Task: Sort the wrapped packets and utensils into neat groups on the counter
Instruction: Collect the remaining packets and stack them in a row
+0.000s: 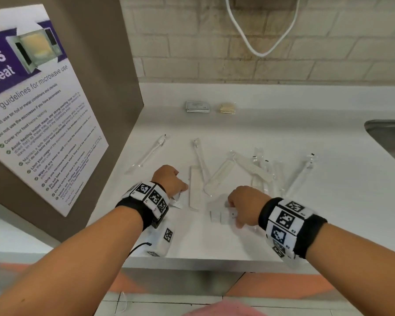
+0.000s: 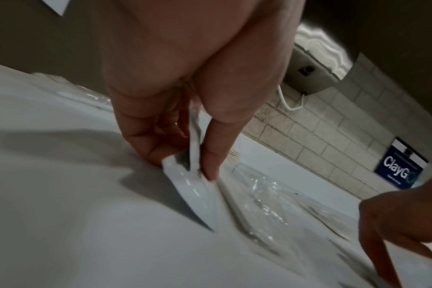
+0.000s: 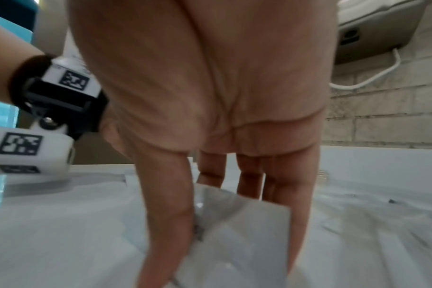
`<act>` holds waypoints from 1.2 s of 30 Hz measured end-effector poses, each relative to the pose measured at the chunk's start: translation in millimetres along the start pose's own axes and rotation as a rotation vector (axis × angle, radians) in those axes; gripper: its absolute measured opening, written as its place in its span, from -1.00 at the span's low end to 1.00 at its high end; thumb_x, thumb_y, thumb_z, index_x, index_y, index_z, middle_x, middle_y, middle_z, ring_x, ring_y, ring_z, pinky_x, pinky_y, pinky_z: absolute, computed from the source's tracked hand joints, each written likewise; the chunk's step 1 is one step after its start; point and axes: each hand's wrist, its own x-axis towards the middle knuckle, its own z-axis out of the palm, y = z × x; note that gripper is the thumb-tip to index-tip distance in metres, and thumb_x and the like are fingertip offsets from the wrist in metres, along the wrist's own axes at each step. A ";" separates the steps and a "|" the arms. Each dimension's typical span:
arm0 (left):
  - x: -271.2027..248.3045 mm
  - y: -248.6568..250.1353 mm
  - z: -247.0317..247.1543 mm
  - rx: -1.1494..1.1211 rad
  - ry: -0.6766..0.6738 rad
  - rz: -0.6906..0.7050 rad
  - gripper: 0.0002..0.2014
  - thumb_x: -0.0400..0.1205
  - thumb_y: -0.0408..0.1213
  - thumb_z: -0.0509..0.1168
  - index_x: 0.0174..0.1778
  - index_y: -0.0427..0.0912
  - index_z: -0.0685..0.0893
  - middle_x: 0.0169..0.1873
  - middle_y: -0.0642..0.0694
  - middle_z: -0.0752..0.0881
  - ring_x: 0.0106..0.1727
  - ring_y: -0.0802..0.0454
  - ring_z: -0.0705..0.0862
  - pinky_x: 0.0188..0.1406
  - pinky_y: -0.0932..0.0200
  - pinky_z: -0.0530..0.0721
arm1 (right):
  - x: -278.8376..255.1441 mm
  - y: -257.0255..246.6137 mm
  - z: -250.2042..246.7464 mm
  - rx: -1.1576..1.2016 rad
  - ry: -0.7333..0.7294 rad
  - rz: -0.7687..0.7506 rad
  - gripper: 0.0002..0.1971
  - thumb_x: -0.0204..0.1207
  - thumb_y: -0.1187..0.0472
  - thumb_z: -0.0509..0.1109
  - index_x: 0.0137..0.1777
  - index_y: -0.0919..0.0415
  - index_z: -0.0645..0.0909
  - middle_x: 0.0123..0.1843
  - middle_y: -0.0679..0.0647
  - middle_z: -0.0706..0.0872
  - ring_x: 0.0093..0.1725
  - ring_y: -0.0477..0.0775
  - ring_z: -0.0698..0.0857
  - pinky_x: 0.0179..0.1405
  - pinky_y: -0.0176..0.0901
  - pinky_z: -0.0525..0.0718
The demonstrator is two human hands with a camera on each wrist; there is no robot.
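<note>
The smooth white bench [image 1: 249, 124] fills the centre of the head view. Clear crinkled utensil wrappers [image 1: 267, 172] lie right of centre. The left hand [image 2: 175, 109] pinches a glossy white packet [image 2: 197, 193]; only the right wrist view shows the right hand [image 3: 210, 148] gripping a flat square sachet [image 3: 242, 239].

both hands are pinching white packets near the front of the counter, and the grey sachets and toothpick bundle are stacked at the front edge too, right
Not quite. The left hand and right hand do each pinch a white packet near the front of the counter. But the head view shows the grey sachets and toothpick bundle at the back, near the brick wall, not at the front edge.
</note>
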 end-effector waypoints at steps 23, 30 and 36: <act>0.2 77.5 -32.0 -0.830 -0.027 0.403 -0.79 0.57 -0.39 0.43 0.10 -0.33 0.75 -0.07 -0.23 0.83 -0.23 0.00 0.76 -0.15 0.13 0.70 | 22.1 46.5 -88.6 1.510 0.683 -0.014 -0.61 0.28 0.35 0.63 0.05 0.34 0.55 0.14 0.37 0.74 0.12 0.39 0.76 0.20 0.32 0.68; 9.9 84.8 -30.3 -0.874 -0.048 0.388 -0.75 0.52 -0.33 0.49 0.10 -0.26 0.77 0.00 -0.22 0.84 0.06 -0.21 0.81 0.13 -0.12 0.75 | 41.0 54.0 -87.3 1.520 0.681 -0.054 -0.68 0.30 0.36 0.62 -0.09 0.22 0.52 -0.01 0.24 0.73 0.00 0.29 0.76 0.15 0.27 0.72; 18.6 95.2 -30.0 -0.886 -0.083 0.402 -0.76 0.50 -0.34 0.51 0.08 -0.27 0.78 -0.03 -0.22 0.85 0.02 -0.15 0.82 0.07 -0.01 0.75 | 51.7 62.5 -94.5 1.494 0.688 -0.053 -0.65 0.27 0.29 0.66 -0.05 0.24 0.56 -0.08 0.17 0.74 -0.09 0.20 0.75 0.10 0.20 0.73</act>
